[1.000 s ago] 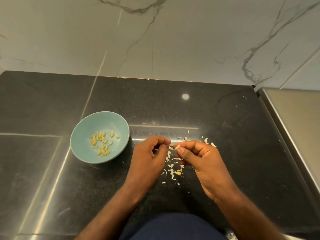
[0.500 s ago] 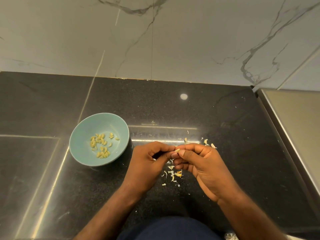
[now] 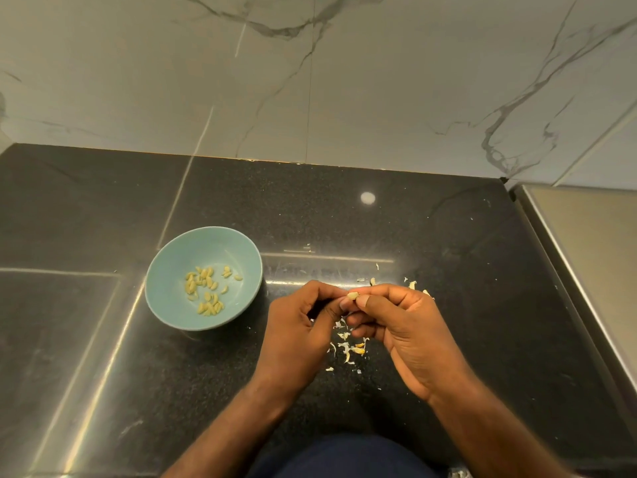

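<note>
A small pale seed [image 3: 352,296] is pinched between the fingertips of both hands above the black counter [image 3: 431,236]. My left hand [image 3: 300,329] and my right hand [image 3: 403,326] meet at the seed, fingers curled. A light blue bowl [image 3: 165,298] stands to the left of my left hand and holds several peeled yellowish seeds [image 3: 206,288]. Bits of pale shell [image 3: 348,346] lie scattered on the counter under and beyond my hands.
A marble-patterned tiled wall [image 3: 310,81] rises behind the counter. A steel ledge [image 3: 586,257] runs along the counter's right side. My dark blue clothing [image 3: 344,457] shows at the bottom edge.
My two hands have closed together, fingertips now touching around the seed. The bowl and shell bits have not moved.
</note>
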`<action>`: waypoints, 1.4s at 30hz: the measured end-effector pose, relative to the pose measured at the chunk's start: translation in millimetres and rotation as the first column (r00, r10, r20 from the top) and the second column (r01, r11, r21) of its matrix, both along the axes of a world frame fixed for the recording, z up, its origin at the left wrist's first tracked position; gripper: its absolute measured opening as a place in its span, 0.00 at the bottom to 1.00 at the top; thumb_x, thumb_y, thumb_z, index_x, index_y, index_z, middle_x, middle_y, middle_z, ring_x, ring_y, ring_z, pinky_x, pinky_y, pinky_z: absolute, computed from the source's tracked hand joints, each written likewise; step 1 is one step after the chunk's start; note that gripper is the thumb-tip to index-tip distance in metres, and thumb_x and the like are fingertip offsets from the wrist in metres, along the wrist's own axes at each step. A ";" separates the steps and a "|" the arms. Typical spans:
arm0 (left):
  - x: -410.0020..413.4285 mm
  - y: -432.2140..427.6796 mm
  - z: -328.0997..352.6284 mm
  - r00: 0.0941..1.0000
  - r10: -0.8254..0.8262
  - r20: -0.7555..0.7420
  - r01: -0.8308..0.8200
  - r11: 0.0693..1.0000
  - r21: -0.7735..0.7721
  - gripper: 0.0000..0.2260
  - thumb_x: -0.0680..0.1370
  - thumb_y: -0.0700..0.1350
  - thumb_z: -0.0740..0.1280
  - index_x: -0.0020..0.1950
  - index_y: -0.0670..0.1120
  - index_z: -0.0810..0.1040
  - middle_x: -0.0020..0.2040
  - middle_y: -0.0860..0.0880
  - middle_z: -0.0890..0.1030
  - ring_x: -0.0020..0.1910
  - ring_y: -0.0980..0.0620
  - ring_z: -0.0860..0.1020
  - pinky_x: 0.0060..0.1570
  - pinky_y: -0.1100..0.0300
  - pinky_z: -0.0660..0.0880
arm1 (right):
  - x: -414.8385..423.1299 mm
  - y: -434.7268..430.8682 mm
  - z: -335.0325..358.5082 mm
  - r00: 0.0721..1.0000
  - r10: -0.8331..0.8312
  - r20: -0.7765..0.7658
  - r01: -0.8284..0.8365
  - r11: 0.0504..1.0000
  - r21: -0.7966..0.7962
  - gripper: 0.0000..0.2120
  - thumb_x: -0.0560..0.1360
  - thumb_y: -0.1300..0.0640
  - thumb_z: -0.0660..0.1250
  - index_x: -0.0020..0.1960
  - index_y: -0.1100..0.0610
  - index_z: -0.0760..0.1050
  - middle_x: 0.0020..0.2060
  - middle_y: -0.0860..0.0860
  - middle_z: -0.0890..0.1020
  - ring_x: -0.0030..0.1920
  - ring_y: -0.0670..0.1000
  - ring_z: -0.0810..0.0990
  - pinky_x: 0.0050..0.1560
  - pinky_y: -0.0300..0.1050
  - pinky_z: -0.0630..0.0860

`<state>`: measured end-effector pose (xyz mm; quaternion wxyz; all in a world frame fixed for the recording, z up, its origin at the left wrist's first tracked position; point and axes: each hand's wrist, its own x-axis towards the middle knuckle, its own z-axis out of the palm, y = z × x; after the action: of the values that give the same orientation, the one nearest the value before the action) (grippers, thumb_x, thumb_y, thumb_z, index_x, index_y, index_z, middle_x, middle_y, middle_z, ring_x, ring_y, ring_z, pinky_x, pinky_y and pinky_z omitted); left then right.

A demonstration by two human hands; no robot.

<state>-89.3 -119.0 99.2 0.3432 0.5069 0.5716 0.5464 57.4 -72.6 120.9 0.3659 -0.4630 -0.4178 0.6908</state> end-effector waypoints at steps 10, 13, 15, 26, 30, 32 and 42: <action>4.1 3.5 -2.7 1.000 0.021 -0.017 -0.021 1.000 0.010 0.11 0.77 0.37 0.71 0.47 0.54 0.81 0.41 0.56 0.84 0.42 0.56 0.83 0.44 0.63 0.79 | -1.1 0.5 -1.5 0.999 -0.032 -0.012 0.031 0.999 -0.043 0.06 0.75 0.66 0.68 0.49 0.66 0.82 0.43 0.63 0.85 0.41 0.53 0.83 0.44 0.45 0.80; 3.9 1.1 -2.9 1.000 0.010 -0.010 -0.009 1.000 0.010 0.10 0.77 0.37 0.71 0.47 0.53 0.81 0.41 0.55 0.84 0.43 0.55 0.83 0.45 0.61 0.80 | -1.8 0.2 -1.8 0.999 -0.023 -0.024 0.022 0.998 -0.056 0.08 0.71 0.63 0.71 0.48 0.65 0.83 0.39 0.59 0.84 0.40 0.52 0.83 0.41 0.44 0.80; 3.4 0.0 -3.1 1.000 0.005 -0.011 -0.005 1.000 0.008 0.10 0.77 0.37 0.70 0.48 0.53 0.81 0.42 0.55 0.84 0.43 0.55 0.83 0.46 0.61 0.80 | -2.3 -0.9 -1.5 1.000 -0.011 -0.007 0.011 0.999 -0.035 0.10 0.69 0.60 0.72 0.48 0.64 0.83 0.40 0.58 0.85 0.40 0.51 0.83 0.40 0.44 0.80; 4.9 1.9 -1.2 0.998 -0.055 0.022 0.057 0.997 -0.055 0.09 0.78 0.38 0.70 0.55 0.50 0.84 0.46 0.56 0.86 0.48 0.57 0.84 0.51 0.61 0.80 | -4.6 -0.8 0.9 0.981 -0.062 0.183 0.034 0.988 0.150 0.03 0.75 0.67 0.70 0.43 0.62 0.81 0.34 0.54 0.84 0.36 0.50 0.82 0.35 0.41 0.78; 2.1 1.4 -1.4 0.994 -0.055 0.089 0.066 0.989 -0.129 0.07 0.77 0.40 0.72 0.53 0.49 0.85 0.45 0.54 0.86 0.46 0.57 0.84 0.48 0.62 0.80 | -6.0 -2.6 -1.3 0.972 -0.063 0.227 0.019 0.982 0.189 0.04 0.74 0.68 0.71 0.42 0.61 0.81 0.32 0.51 0.83 0.34 0.47 0.80 0.34 0.40 0.77; -0.2 2.7 -3.7 0.992 -0.042 0.123 0.062 0.984 -0.168 0.05 0.76 0.41 0.72 0.51 0.46 0.85 0.42 0.52 0.86 0.41 0.57 0.83 0.44 0.63 0.79 | -4.9 -3.6 -3.9 0.968 -0.047 0.245 0.000 0.983 0.185 0.03 0.75 0.68 0.70 0.43 0.62 0.80 0.32 0.50 0.82 0.33 0.47 0.79 0.34 0.40 0.77; 2.3 3.9 -2.1 0.734 0.059 0.677 0.153 0.956 -0.249 0.10 0.78 0.39 0.66 0.54 0.34 0.78 0.40 0.43 0.82 0.38 0.52 0.80 0.41 0.62 0.79 | -3.0 -5.6 -5.5 0.995 -0.005 0.101 -0.005 0.995 0.103 0.11 0.76 0.66 0.62 0.37 0.60 0.76 0.30 0.55 0.78 0.32 0.53 0.76 0.33 0.43 0.74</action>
<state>-87.0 -115.1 97.1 0.6114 0.2321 0.4672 0.5951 54.4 -78.1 115.4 0.3677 -0.4779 -0.4706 0.6441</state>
